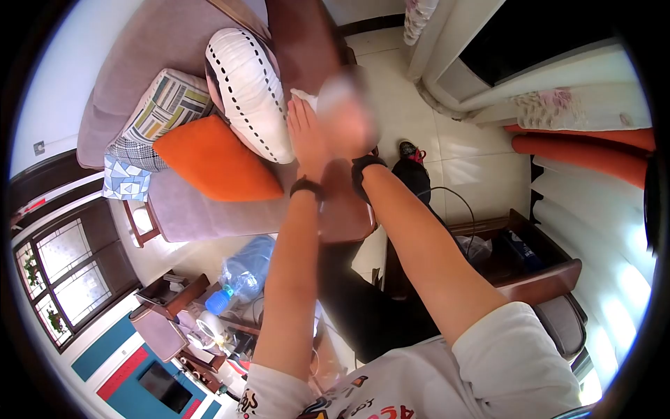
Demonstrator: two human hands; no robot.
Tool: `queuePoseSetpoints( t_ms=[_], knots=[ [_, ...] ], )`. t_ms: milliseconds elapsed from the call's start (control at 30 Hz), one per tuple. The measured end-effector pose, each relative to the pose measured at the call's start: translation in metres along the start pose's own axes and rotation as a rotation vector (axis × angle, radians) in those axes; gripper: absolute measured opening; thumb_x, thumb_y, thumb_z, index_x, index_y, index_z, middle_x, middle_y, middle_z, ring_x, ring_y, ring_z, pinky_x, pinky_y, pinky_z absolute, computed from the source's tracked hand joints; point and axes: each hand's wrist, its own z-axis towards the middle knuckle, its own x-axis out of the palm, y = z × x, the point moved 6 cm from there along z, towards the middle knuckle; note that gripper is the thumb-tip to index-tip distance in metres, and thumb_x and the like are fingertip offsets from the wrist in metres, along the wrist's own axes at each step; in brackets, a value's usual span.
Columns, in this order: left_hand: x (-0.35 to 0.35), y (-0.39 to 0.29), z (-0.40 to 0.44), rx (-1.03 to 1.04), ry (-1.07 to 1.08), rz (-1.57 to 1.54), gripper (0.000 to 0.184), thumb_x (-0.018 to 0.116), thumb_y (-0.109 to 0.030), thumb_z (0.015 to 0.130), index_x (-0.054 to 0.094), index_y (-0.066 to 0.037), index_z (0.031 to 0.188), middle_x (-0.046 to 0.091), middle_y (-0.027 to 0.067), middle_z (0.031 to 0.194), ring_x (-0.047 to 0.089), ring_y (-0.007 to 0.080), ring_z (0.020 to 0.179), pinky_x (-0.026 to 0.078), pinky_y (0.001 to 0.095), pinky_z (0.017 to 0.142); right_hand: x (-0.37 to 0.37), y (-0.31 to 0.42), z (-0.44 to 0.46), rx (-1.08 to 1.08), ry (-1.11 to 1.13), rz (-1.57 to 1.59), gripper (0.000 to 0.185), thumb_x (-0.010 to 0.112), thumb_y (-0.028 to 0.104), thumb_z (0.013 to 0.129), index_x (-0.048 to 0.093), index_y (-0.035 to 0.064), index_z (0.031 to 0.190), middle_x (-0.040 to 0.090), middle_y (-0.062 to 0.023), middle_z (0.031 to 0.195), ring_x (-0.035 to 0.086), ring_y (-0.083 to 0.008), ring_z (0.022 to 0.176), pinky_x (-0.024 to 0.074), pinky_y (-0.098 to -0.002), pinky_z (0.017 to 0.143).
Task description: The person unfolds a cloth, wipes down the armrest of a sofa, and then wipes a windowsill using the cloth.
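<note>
My left hand [305, 136] lies flat with its fingers stretched out, on or just over the brown wooden armrest [343, 209] of the sofa, beside the white cushion with black dashes [248, 91]. Close to its right is my right hand [345, 126], over the same armrest; a blur covers it, so its fingers and anything in them cannot be made out. A bit of white cloth or tissue [304, 99] shows between the two hands, partly hidden. Both wrists wear dark bands.
An orange cushion [216, 159] and patterned cushions [167, 105] lie on the sofa [202, 209]. An open wooden drawer [534, 283] stands at the right, with a black cable near it. A large blue water bottle [248, 269] is at the lower left. Curtains hang at the right.
</note>
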Motion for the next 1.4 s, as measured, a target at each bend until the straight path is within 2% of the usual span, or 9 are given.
queuePoseSetpoints(
  t_ms=[733,800,867,933,1000,1067,1167,1267,1400],
  knots=[
    [0.038,0.041,0.117,-0.053,-0.014,-0.029,0.057,0.040,-0.025,0.104,0.031,0.009,0.149,0.024,0.0259,0.160,0.020,0.0423,0.150,0.019,0.0497,0.122,0.030,0.049,0.121,-0.053,0.031,0.008,0.043,0.046,0.029,0.102,0.048,-0.0049,0.128,0.069,-0.0235,0.097,0.072,-0.0402,0.082,0.0586,-0.0506,0.069],
    [0.040,0.043,0.125,-0.053,-0.033,-0.032,0.058,0.039,-0.026,0.104,0.031,0.009,0.149,0.023,0.0258,0.161,0.018,0.0422,0.150,0.018,0.0499,0.122,0.025,0.061,0.129,-0.296,-0.231,0.009,0.042,0.046,0.028,0.101,0.048,-0.0046,0.128,0.069,-0.0232,0.098,0.071,-0.0406,0.084,0.0579,-0.0513,0.072],
    [0.043,0.046,0.135,-0.076,-0.064,-0.050,0.058,0.039,-0.027,0.104,0.031,0.009,0.149,0.023,0.0258,0.161,0.018,0.0424,0.150,0.017,0.0500,0.122,0.033,0.063,0.141,-0.294,-0.198,0.029,0.041,0.046,0.027,0.101,0.048,-0.0041,0.127,0.069,-0.0233,0.099,0.071,-0.0408,0.087,0.0569,-0.0519,0.075],
    [0.047,0.050,0.145,-0.097,-0.070,-0.050,0.058,0.038,-0.028,0.104,0.031,0.008,0.149,0.023,0.0258,0.161,0.018,0.0425,0.150,0.017,0.0500,0.122,0.038,0.062,0.155,-0.041,0.132,0.050,0.039,0.047,0.027,0.100,0.047,-0.0034,0.126,0.069,-0.0237,0.101,0.071,-0.0409,0.090,0.0557,-0.0525,0.079],
    [0.051,0.053,0.163,-0.145,-0.092,-0.033,0.058,0.038,-0.028,0.104,0.032,0.008,0.149,0.024,0.0258,0.161,0.019,0.0426,0.150,0.017,0.0498,0.122,0.055,0.062,0.173,-0.437,-0.041,0.014,0.038,0.045,0.027,0.101,0.046,-0.0031,0.123,0.069,-0.0244,0.102,0.070,-0.0415,0.091,0.0552,-0.0520,0.081],
    [0.062,0.059,0.185,-0.202,-0.125,-0.002,0.058,0.040,-0.029,0.104,0.033,0.007,0.149,0.025,0.0246,0.161,0.020,0.0408,0.150,0.018,0.0491,0.122,0.075,0.062,0.200,-0.570,-0.093,-0.017,0.037,0.043,0.028,0.101,0.045,-0.0028,0.122,0.069,-0.0253,0.103,0.070,-0.0426,0.093,0.0546,-0.0519,0.083],
    [0.081,0.074,0.226,-0.278,-0.144,0.051,0.059,0.043,-0.030,0.102,0.035,0.005,0.149,0.027,0.0221,0.161,0.022,0.0373,0.150,0.018,0.0477,0.122,0.110,0.066,0.254,-0.448,-0.044,-0.055,0.039,0.040,0.031,0.103,0.044,-0.0028,0.121,0.069,-0.0267,0.106,0.068,-0.0448,0.096,0.0538,-0.0525,0.086],
    [0.099,0.089,0.271,-0.338,-0.195,0.063,0.059,0.046,-0.030,0.101,0.036,0.004,0.148,0.029,0.0197,0.161,0.024,0.0341,0.150,0.019,0.0467,0.123,0.128,0.075,0.309,-0.479,-0.050,-0.089,0.043,0.037,0.033,0.103,0.044,-0.0032,0.124,0.069,-0.0272,0.108,0.067,-0.0465,0.099,0.0532,-0.0535,0.087],
    [0.111,0.095,0.316,-0.413,-0.265,0.104,0.056,0.047,-0.024,0.098,0.039,0.003,0.146,0.031,0.0185,0.160,0.025,0.0328,0.150,0.021,0.0454,0.122,0.108,0.114,0.344,-0.433,0.042,-0.138,0.043,0.039,0.033,0.102,0.045,-0.0032,0.124,0.067,-0.0269,0.113,0.066,-0.0457,0.104,0.0522,-0.0526,0.090]
  ],
)
